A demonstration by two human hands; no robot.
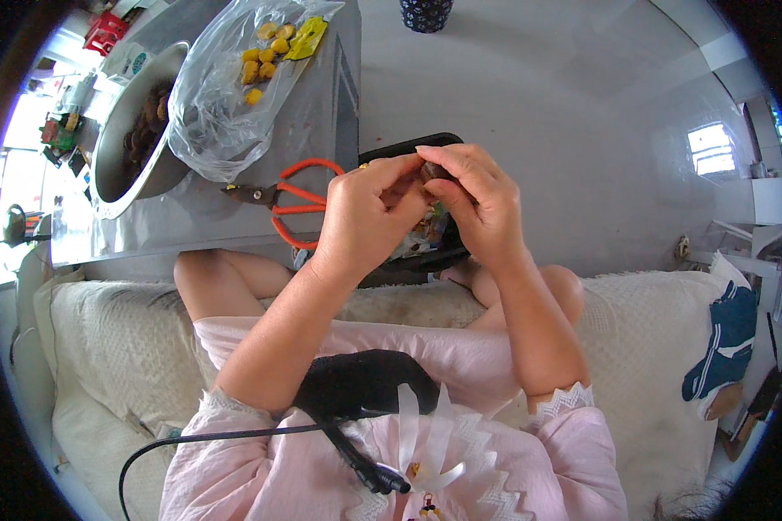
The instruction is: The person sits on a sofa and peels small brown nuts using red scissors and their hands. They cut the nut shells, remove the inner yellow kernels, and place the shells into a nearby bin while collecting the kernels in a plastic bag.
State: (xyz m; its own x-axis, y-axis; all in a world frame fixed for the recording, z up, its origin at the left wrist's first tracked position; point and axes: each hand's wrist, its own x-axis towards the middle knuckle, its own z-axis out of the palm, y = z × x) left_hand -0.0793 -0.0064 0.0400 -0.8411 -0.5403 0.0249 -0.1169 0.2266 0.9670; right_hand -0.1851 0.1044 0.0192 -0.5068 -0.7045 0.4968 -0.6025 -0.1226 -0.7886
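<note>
My left hand (381, 205) and my right hand (482, 192) meet over a black bin, both gripping one small brown nut (435, 171), likely a chestnut, between their fingertips. Left of my left hand, scissors (300, 202) with orange-red handles lie on the grey table, blades pointing left. Farther up the table rests a clear plastic bag (221, 117) with several peeled yellow kernels (259, 65) and a yellow wrapper (307, 38). Beside the bag stands a metal basin (114, 130) holding brown nuts (148, 127). My fingers hide part of the held nut.
The black bin (443, 139) with scraps stands on the floor by the grey table (234, 228). A dark patterned container (425, 14) is at the top. A black cable (215, 435) crosses my lap area. Blue cloth (726, 345) lies on the covered sofa (645, 338) at right.
</note>
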